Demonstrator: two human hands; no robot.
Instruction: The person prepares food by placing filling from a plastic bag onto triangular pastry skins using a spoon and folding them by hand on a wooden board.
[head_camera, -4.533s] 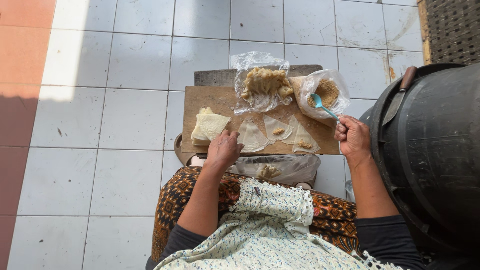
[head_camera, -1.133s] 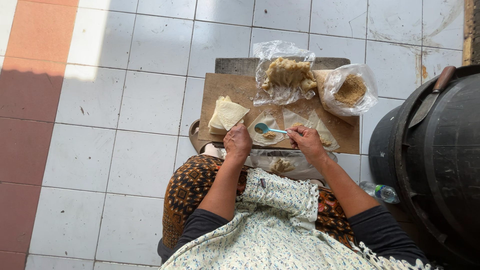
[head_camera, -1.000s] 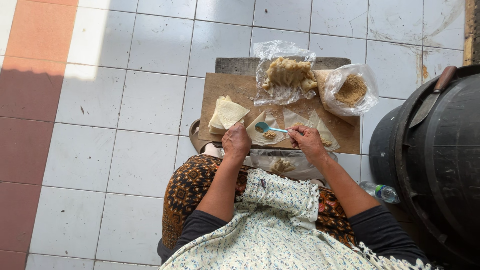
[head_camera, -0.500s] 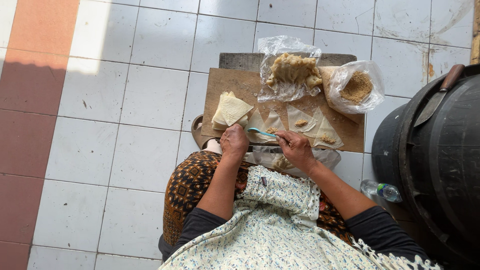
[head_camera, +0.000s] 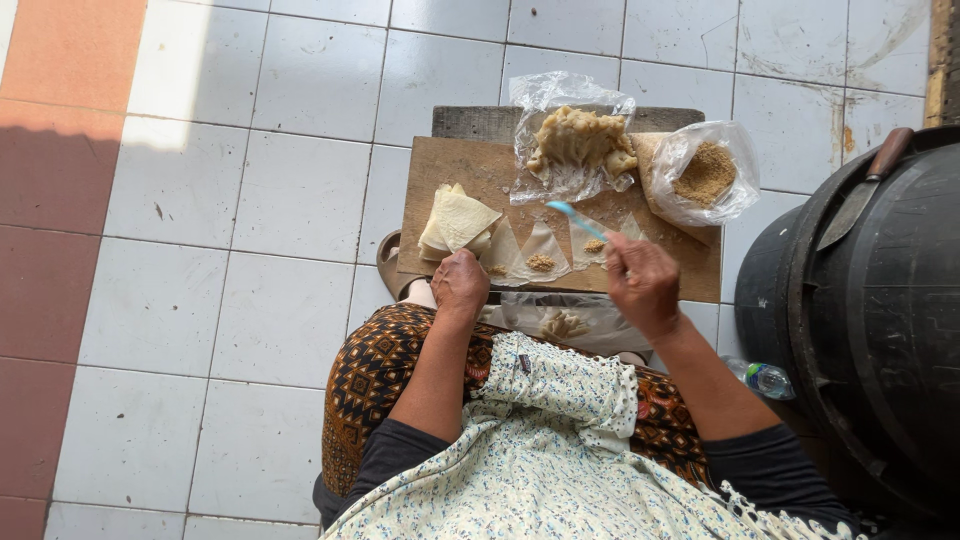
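Nearest in my view lies a floral cloth (head_camera: 560, 440) across the lap, over a brown patterned skirt (head_camera: 385, 375). Just beyond, my left hand (head_camera: 460, 283) rests curled at the near edge of the wooden board (head_camera: 455, 165), touching the closest wrapper; whether it grips anything I cannot tell. My right hand (head_camera: 642, 283), well apart from the left, is clamped on a light blue spoon (head_camera: 577, 219), its tip raised over the board. Between the hands, three triangular wrappers (head_camera: 541, 255) lie flat, each bearing a small heap of brown filling. A stack of folded wrappers (head_camera: 457, 222) sits left of them. Farther off, a clear bag of dough pieces (head_camera: 578, 142) and an open bag of brown crumbs (head_camera: 705, 175) rest at the board's far edge. A black bin (head_camera: 860, 330) stands at right.
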